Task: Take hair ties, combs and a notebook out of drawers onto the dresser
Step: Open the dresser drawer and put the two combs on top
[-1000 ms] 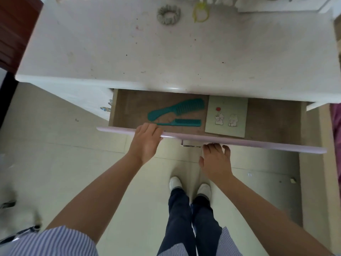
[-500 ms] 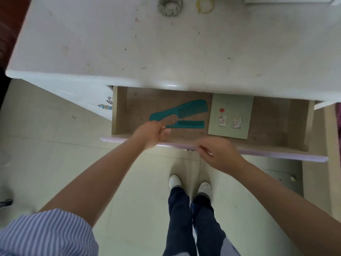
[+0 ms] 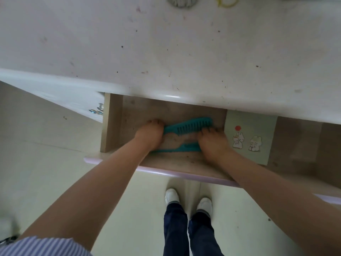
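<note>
I see both my hands down inside the open drawer (image 3: pixel 184 163), which is pulled out from under the front edge of the white dresser top (image 3: pixel 166 52). My left hand (image 3: pixel 150 134) sits at the handle end of the wide-toothed teal comb (image 3: pixel 191 124); its fingers (image 3: pixel 156 122) are curled down over that end, but the back of the hand hides whether they actually pinch the handle. My right hand (image 3: pixel 214 143) is at the comb's toothed end, fingertips bent down and touching its lower edge, close together. I cannot tell if they grip it or only press on it. The comb lies at a slight slant on the drawer floor, between the two hands.

The second, thinner teal comb (image 3: pixel 186 147) lies nearer the drawer front, its ends covered by both hands. Just right of my right hand is the pale green notebook (image 3: pixel 252 137) with two small rabbit figures on its cover, flat on the drawer bottom.

On the dresser top, at the far edge of the view and partly cut off, rest a grey scrunchie (image 3: pixel 180 1) and a yellow hair tie (image 3: pixel 227 1), apart from each other.
</note>
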A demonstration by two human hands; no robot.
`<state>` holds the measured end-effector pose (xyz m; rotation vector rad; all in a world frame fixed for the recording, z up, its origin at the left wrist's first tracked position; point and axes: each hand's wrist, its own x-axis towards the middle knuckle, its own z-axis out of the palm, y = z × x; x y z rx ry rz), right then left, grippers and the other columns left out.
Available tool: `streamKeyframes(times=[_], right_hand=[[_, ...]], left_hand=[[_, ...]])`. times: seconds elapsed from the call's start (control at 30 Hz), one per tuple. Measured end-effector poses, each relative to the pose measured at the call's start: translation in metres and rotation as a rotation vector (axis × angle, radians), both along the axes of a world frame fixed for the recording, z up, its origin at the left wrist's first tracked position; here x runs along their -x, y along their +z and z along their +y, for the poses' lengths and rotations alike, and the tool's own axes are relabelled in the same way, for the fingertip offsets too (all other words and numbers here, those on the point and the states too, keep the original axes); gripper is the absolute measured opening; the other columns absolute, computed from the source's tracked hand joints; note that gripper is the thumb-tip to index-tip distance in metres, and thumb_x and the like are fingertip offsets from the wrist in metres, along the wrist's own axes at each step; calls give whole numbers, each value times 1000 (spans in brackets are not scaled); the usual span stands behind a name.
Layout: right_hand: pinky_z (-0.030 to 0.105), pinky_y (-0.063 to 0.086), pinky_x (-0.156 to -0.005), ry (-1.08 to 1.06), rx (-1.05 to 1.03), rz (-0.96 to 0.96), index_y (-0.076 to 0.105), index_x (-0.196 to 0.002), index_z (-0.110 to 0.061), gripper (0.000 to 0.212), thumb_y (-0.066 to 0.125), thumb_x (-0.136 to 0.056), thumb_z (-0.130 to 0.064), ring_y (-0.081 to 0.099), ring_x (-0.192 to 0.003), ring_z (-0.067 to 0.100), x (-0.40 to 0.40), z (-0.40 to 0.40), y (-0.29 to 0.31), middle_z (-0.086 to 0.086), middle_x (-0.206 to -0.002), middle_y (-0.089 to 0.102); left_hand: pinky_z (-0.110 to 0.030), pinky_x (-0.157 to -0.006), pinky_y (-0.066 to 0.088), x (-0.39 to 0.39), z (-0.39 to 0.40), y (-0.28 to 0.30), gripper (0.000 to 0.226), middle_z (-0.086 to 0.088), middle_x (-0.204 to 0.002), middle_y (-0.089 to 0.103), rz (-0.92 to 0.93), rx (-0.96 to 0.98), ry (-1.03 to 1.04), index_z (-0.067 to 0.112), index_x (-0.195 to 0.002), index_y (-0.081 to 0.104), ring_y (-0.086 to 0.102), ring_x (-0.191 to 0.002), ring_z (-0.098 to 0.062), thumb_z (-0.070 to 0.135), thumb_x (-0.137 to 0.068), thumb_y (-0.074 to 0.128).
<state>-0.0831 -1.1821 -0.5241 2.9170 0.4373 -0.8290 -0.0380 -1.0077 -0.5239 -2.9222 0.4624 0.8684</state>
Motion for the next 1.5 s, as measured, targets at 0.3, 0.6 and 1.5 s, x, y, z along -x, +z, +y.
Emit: streamKeyframes(times=[0.3, 0.6, 1.5], right_hand=[[29, 42, -66, 30, -502, 103, 63, -92, -3, 12, 61, -84, -11, 63, -83, 28, -11, -7, 94, 17, -92, 70], [8, 39, -34, -704, -1224, -7, 58, -63, -21, 34, 56, -89, -1, 49, -29, -5, -82, 57, 162, -12, -45, 59], [39, 45, -86, -648, -434, -505, 44, -122, 1, 33, 37, -98, -19, 55, -105, 34, -219, 136, 121, 22, -117, 58]], left_hand=[[-39, -55, 50, 56, 74, 93, 32, -25, -75, 68, -157, 417, 213, -6, -83, 61, 64, -67, -40, 26, -78, 58], [-24, -68, 36, 11, 105, 143, 27, -7, -82, 59, -513, 629, 615, 4, -114, 55, 57, -79, -28, 10, -88, 57], [-51, -87, 40, -129, 132, 100, 48, -33, -114, 53, -600, 438, 467, -3, -130, 42, 49, -103, -43, 23, -90, 51]])
